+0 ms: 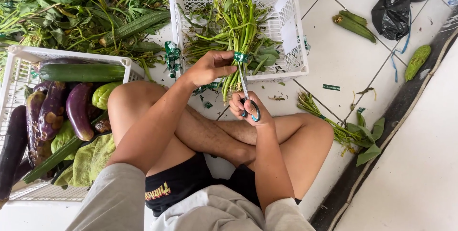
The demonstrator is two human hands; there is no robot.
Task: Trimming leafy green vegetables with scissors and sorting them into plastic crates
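Down from my head camera, my left hand (210,67) is wrapped around a bundle of green stalks (237,35), fingers closed just beside the green tape band (240,57), so the stems stay together and the cut ends hang toward me. That bundle lies half over the rim of the white crate (296,66) in front of my crossed legs, leafy end resting inside, which takes the weight off my wrist. My right hand (248,108) has fingers through the loops of the scissors (247,95), blades pointing up at the tape; I think they are slightly parted, though the stalks hide the tips. A second white basket (19,61) at my left holds purple eggplants (78,109) and a cucumber (81,72). Another loose bunch (334,121) lies on the tile by my right knee, within reach
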